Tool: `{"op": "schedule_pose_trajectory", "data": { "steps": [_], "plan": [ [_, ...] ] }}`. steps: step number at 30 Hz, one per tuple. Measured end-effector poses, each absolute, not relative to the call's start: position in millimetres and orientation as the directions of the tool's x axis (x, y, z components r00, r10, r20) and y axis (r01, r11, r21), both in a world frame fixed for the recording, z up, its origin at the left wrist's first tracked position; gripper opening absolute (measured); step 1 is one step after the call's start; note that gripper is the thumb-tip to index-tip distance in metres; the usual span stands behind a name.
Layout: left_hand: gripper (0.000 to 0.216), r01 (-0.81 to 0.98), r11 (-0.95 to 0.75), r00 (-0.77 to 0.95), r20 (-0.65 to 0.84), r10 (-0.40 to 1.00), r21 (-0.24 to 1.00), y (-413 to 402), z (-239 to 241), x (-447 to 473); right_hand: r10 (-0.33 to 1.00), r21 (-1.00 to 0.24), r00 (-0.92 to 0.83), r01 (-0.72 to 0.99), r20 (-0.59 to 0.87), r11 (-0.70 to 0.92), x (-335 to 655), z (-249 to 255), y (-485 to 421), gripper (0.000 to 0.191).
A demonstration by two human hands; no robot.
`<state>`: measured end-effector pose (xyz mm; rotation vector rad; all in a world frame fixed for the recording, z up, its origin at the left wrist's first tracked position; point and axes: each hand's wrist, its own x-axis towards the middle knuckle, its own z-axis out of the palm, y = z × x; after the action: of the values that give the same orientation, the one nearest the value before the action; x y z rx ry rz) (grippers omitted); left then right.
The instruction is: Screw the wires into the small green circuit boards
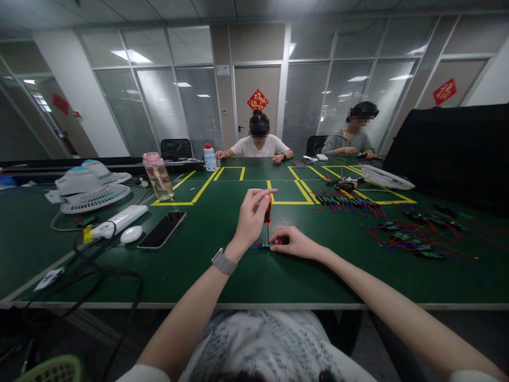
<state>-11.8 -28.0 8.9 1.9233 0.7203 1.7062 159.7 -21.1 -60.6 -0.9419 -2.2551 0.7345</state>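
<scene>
My left hand [252,215], with a watch on its wrist, is closed around the top of an orange and black screwdriver [268,213]. The screwdriver stands upright, its thin shaft pointing down to a small green circuit board [265,245] on the table. Low beside the shaft, my right hand [292,242] pinches the right end of that board against the tabletop. Short wires stick out at the board's left. Whatever the screwdriver's tip touches is too small to make out.
Bundles of wired circuit boards [409,236] lie to the right, with tools [345,184] behind them. A phone [162,229], a power strip [121,220], fans [93,191] and a bottle [158,175] stand left. Two people sit across the green table [191,281].
</scene>
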Motion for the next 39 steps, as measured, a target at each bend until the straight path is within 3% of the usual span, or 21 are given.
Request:
{"op": "schedule_pose_trajectory", "data": {
  "steps": [6,13,21,30,36,39],
  "plan": [
    [0.028,-0.091,-0.674,0.139,0.679,0.721,0.733,-27.3,9.7,-9.9,0.754,-0.668,-0.587,0.438,0.294,0.601,159.4,-57.9,-23.4,0.028],
    [0.018,0.041,-0.701,0.072,0.698,0.713,0.712,-28.2,12.4,-11.3,0.754,-0.666,-0.591,0.443,0.287,0.6,160.5,-58.5,-23.1,0.029],
    [0.031,-0.112,-0.654,0.134,0.664,0.736,0.748,-27.3,8.1,-10.1,0.759,-0.669,-0.583,0.445,0.289,0.596,159.5,-58.5,-23.0,0.03],
    [0.021,0.04,-0.73,0.094,0.725,0.682,0.682,-30.8,7.1,-10.2,0.761,-0.66,-0.579,0.454,0.292,0.599,158.4,-59.0,-23.5,0.025],
    [0.033,-0.106,-0.677,0.183,0.684,0.707,0.728,-31.6,5.5,-8.5,0.76,-0.663,-0.583,0.45,0.289,0.598,158.4,-58.7,-23.8,0.028],
    [0.029,-0.06,-0.695,0.167,0.694,0.7,0.716,-31.0,6.4,-8.4,0.761,-0.663,-0.583,0.453,0.286,0.596,158.5,-57.9,-24.4,0.027]
  ]
}}
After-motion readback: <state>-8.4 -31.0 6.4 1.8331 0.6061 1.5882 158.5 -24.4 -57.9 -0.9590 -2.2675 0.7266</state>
